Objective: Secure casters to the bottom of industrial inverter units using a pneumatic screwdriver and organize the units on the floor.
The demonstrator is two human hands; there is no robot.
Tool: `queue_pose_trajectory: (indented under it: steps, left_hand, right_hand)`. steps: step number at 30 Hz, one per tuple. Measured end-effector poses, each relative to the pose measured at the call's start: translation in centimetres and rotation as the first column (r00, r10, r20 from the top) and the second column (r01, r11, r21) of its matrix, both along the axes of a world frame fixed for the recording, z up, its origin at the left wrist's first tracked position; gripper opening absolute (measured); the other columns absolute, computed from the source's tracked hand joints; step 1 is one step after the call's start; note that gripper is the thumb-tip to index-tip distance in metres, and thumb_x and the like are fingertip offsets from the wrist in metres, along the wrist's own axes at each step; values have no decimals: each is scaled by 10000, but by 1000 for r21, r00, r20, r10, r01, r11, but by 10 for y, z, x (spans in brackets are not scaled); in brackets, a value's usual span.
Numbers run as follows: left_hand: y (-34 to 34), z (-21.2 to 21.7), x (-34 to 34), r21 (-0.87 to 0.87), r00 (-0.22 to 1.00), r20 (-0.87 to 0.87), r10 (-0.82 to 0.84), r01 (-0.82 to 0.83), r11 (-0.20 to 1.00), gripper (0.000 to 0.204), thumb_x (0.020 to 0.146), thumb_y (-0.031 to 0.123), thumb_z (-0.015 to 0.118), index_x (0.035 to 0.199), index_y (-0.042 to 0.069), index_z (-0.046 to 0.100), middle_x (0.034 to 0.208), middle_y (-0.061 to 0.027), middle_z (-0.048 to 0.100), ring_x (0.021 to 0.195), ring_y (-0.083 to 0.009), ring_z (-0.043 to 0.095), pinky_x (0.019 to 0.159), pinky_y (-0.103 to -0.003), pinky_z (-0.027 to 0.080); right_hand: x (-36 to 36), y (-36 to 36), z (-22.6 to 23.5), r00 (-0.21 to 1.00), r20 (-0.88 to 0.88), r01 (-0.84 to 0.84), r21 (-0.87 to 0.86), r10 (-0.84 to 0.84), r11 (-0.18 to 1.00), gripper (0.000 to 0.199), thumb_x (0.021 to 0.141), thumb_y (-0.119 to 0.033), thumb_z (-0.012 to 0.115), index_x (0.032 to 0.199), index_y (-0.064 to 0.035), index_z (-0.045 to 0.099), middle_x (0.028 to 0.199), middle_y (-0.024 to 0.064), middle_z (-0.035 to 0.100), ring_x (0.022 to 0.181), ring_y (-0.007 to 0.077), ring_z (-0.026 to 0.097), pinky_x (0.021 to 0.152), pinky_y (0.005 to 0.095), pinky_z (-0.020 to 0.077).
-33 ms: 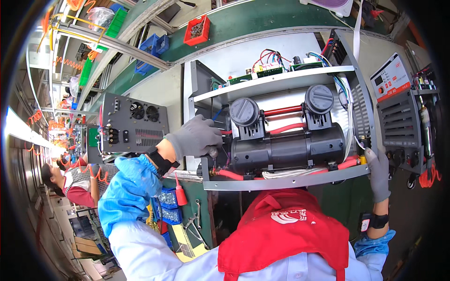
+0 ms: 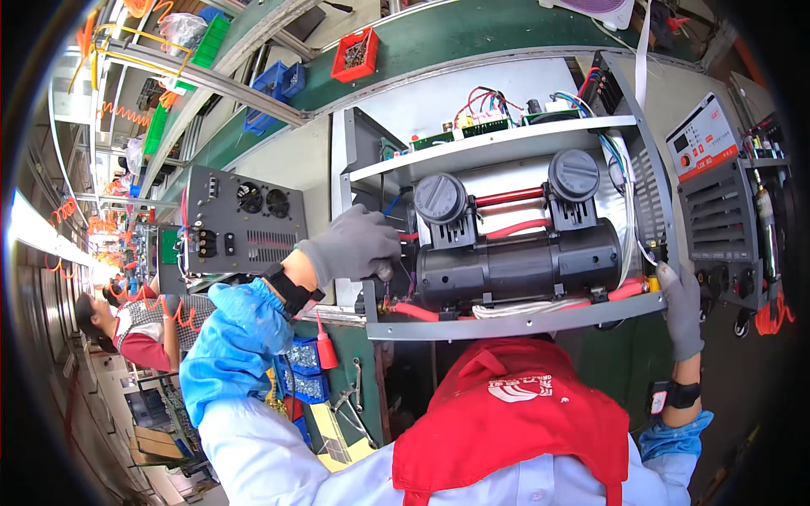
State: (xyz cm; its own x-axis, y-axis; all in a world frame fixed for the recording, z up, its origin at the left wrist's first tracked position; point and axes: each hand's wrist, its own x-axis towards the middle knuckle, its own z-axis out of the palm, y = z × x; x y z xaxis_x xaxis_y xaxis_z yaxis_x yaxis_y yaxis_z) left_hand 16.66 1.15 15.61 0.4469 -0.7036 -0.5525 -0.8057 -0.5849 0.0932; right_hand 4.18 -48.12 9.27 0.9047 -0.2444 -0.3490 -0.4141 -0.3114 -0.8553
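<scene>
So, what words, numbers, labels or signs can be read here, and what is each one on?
I won't copy out any wording, but print shows here:
White lettering beside a white rounded logo, on the red apron.
Larger print and a small label strip, on the red-and-white front panel at right; its finest marks are too small to read.
Any markings on the round black caps are too unclear to read.

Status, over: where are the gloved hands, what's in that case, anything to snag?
Left hand at left end of grey chassis; right hand at its right corner. Black twin-capped unit inside. Possible snag: white cables along chassis front.
</scene>
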Motion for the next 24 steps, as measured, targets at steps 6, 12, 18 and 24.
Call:
queue_pose_trajectory:
  steps: [6,12,18,24]
  left_hand:
    - [10,2,-46,-366,827,452,333,-168,915,695,678,295,806,1295,98,553,1354,-152,530,1259,-335,507,1030,-410,421]
    - [1,-38,-145,-566,218,-569,793,-803,-185,472,936,243,603,1322,-13,512,1175,-83,593,1073,-150,536,948,-303,429]
    - [-14,-60,-161,-530,152,-785,600,-665,-526,315,935,256,608,1126,5,598,992,-21,616,906,-105,567,820,-270,455]
    - [-28,-50,-176,-540,142,-782,607,-640,-547,326,908,266,625,1086,-7,623,977,-22,617,875,-101,558,778,-271,448]
  right_hand:
    - [-1,-7,-7,1000,24,-12,-74,14,997,426,919,-359,571,925,63,631,709,58,558,700,123,473,622,329,384]
    - [1,-11,-9,996,51,-66,-175,76,982,512,894,-443,585,939,60,668,689,109,587,676,159,519,636,354,421]
    - [-5,-8,7,986,-30,-164,-293,162,942,647,903,-584,509,992,32,684,799,212,661,792,318,643,745,419,468]
    - [-48,-11,18,962,-147,-269,-413,229,870,625,917,-575,494,944,22,679,835,280,649,857,450,625,765,496,459]
